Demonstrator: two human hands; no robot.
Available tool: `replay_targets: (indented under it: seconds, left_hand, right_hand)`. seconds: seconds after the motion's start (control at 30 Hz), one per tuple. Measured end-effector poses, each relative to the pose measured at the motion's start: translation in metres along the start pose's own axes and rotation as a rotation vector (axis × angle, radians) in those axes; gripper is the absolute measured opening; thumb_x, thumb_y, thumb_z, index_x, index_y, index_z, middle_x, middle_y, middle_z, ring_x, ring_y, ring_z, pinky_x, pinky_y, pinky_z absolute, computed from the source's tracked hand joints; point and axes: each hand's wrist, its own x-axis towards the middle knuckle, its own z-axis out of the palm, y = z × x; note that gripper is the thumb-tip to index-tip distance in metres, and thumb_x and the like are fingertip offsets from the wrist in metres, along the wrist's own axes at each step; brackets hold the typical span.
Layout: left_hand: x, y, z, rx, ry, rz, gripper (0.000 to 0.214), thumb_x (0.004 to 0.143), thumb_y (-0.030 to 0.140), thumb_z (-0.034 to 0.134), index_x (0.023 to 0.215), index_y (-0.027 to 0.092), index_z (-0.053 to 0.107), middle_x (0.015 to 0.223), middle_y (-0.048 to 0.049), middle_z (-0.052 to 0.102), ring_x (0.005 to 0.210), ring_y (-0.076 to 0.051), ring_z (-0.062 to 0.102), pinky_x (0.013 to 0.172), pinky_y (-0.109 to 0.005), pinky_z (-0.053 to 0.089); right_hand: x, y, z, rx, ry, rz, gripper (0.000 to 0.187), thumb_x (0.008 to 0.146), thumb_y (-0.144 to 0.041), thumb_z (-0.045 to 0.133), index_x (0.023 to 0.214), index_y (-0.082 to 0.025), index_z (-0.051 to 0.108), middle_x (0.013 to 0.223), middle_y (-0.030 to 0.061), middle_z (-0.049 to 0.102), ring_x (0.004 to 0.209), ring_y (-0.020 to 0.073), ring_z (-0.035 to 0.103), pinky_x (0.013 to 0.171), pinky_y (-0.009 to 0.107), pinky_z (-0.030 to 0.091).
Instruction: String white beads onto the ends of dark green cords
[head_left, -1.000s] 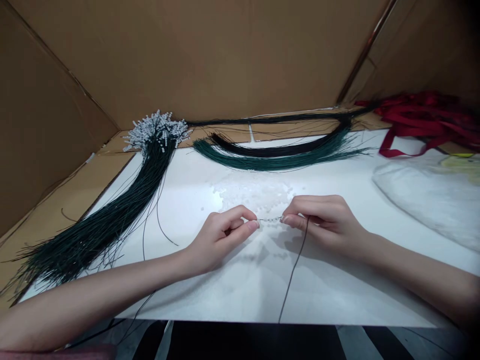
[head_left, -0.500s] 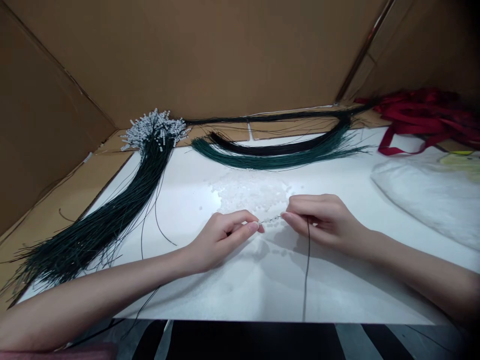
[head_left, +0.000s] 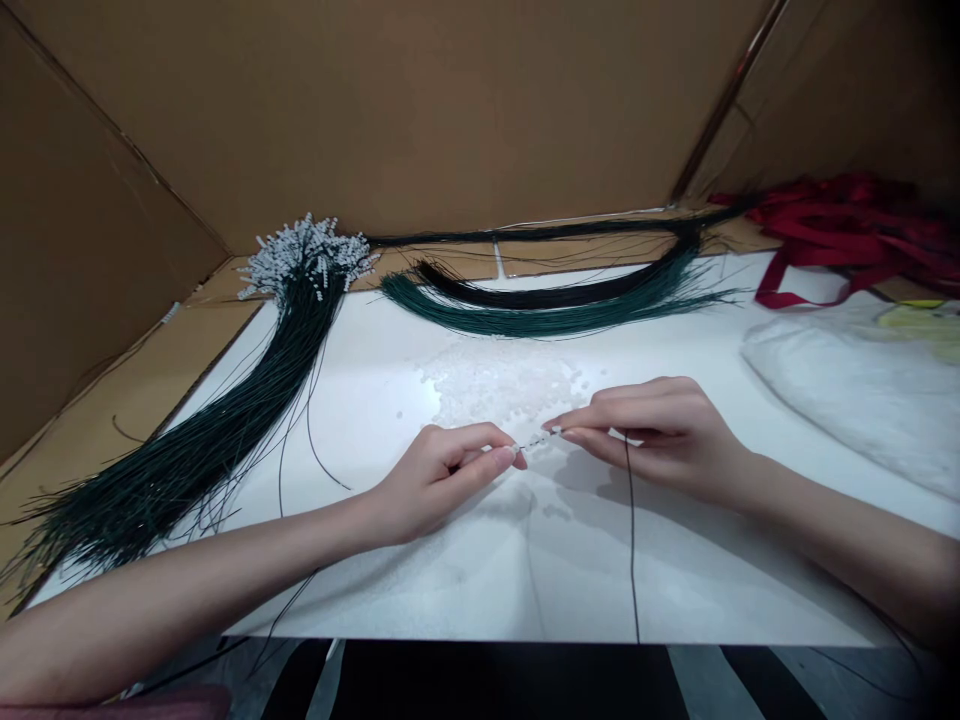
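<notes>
Hands meet over the white board [head_left: 450,590], just on the near side of the scatter of clear beads [head_left: 502,385]. Right hand [head_left: 660,440] has thumb and forefinger pinched shut on a dark cord [head_left: 631,540]; compared with a second ago its fingertips reach further toward the left hand, and the cord's tail, which slanted off toward the left before, now hangs nearly straight down to the board's near edge. Left hand [head_left: 442,478] has its fingertips closed at the cord's tip, where a short run of tiny beads shows between the two hands; that gap is narrower than before. Whether the left fingers grip the tip itself or a bead is too small to tell. Left of the bead scatter lies a long bundle of dark green cords [head_left: 217,440], its far end capped in white beads [head_left: 307,255]. Beyond the scatter, a curved sheaf of green and black cords [head_left: 555,305] rests on the board's far edge. Right of the scatter sits a clear plastic bag [head_left: 855,390], with red ribbon [head_left: 847,235] piled behind it. Brown cardboard walls [head_left: 412,110] close in the back and sides.
</notes>
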Motion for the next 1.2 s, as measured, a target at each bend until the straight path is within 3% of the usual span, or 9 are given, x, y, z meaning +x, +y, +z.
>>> replay_targets:
  seconds: [0.2,0.5,0.67,0.77,0.9,1.03,1.2]
  left_hand:
    - [0.0,0.0,0.0,-0.006,0.009,0.034,0.028,0.1,0.034,0.047,0.098,0.016,0.068,0.048,0.0084,0.029,0.046,-0.008,0.027,0.048,-0.023,0.023]
    - [0.001,-0.002,0.001,0.001,0.001,0.059,0.027,0.099,0.032,0.047,0.098,0.015,0.068,0.05,0.0083,0.029,0.047,-0.008,0.027,0.048,-0.023,0.023]
    - [0.001,0.001,0.003,0.006,0.012,0.09,0.029,0.098,0.032,0.05,0.123,0.016,0.053,0.057,0.0093,0.032,0.049,-0.008,0.033,0.049,-0.021,0.028]
    - [0.001,0.002,0.006,0.166,0.126,0.199,0.039,0.092,0.035,0.062,0.125,0.018,0.05,0.066,0.0071,0.038,0.054,-0.008,0.037,0.05,-0.019,0.033]
    - [0.001,0.0,0.011,0.453,0.357,0.466,0.026,0.088,0.033,0.068,0.106,0.017,0.058,0.066,0.0053,0.052,0.054,-0.006,0.044,0.052,-0.018,0.038]
    - [0.001,-0.004,0.012,0.557,0.35,0.587,0.011,0.091,0.023,0.064,0.099,0.017,0.06,0.073,0.0022,0.066,0.052,-0.006,0.048,0.052,-0.019,0.04]
    - [0.001,-0.008,0.012,0.538,0.315,0.625,0.005,0.09,0.018,0.062,0.094,0.017,0.061,0.061,0.0053,0.057,0.049,-0.007,0.045,0.051,-0.021,0.036]
  right_hand:
    - [0.0,-0.003,-0.002,-0.062,0.068,0.075,0.004,0.086,-0.015,0.069,0.084,-0.018,0.07,0.07,0.0016,0.072,0.056,0.0097,0.059,0.046,0.023,0.038]
    - [0.0,0.002,0.0,-0.001,-0.138,0.056,0.011,0.092,-0.011,0.054,0.085,-0.019,0.056,0.069,-0.002,0.054,0.057,0.0083,0.043,0.049,0.022,0.032]
    - [0.001,-0.003,0.006,0.023,-0.103,0.106,0.01,0.091,-0.011,0.054,0.085,-0.018,0.055,0.067,-0.0038,0.048,0.053,0.0069,0.037,0.049,0.021,0.03]
    - [-0.001,-0.012,0.015,0.049,-0.059,0.164,0.012,0.092,-0.012,0.054,0.082,-0.017,0.054,0.063,-0.0047,0.047,0.052,0.0067,0.037,0.047,0.021,0.03]
    - [-0.002,-0.023,0.027,0.105,-0.063,0.233,0.014,0.092,-0.013,0.055,0.078,-0.017,0.054,0.059,-0.0056,0.047,0.049,0.006,0.036,0.044,0.019,0.03]
    - [-0.002,-0.024,0.032,0.163,-0.066,0.261,0.016,0.094,-0.018,0.053,0.078,-0.016,0.053,0.059,-0.0054,0.045,0.049,0.0056,0.037,0.043,0.017,0.03]
    - [-0.001,-0.024,0.031,0.187,-0.086,0.256,0.016,0.09,-0.012,0.054,0.075,-0.016,0.052,0.058,-0.0065,0.041,0.049,0.0048,0.034,0.042,0.016,0.028]
